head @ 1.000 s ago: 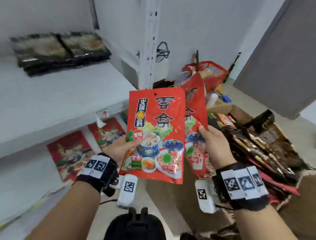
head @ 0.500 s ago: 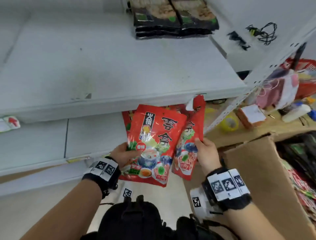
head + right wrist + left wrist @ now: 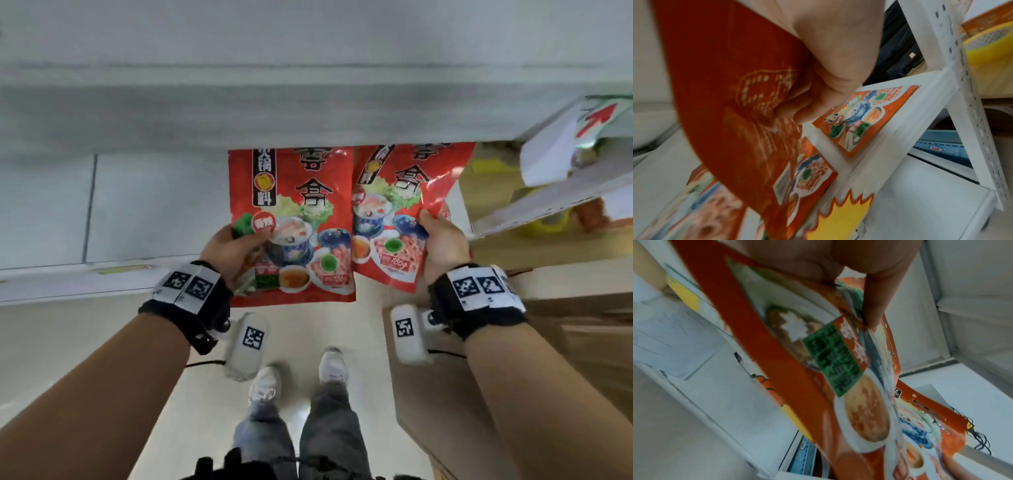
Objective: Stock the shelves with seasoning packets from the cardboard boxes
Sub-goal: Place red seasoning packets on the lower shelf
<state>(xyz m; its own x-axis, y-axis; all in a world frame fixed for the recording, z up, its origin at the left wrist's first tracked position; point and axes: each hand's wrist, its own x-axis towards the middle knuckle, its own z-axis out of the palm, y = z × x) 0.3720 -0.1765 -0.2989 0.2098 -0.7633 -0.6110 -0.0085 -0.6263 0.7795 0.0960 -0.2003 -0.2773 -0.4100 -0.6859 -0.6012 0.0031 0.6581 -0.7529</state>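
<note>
The left hand (image 3: 233, 246) grips a red packet (image 3: 301, 219) by its lower left edge, thumb on the printed front. The right hand (image 3: 442, 243) pinches a second packet (image 3: 394, 205) by its right edge, fingers curled behind it. Both packets stand upright side by side, inner edges touching, their tops hidden under the front lip of the white shelf (image 3: 274, 113). In the right wrist view, more red packets (image 3: 863, 118) lie flat on a lower shelf board (image 3: 900, 113) just beyond the held one, beside a perforated white upright (image 3: 962, 81). A cardboard box (image 3: 479, 394) stands on the floor at the right, near the person's shoes (image 3: 332, 363). A paper tag with a red arrow (image 3: 596, 116) hangs from the shelf edge
</note>
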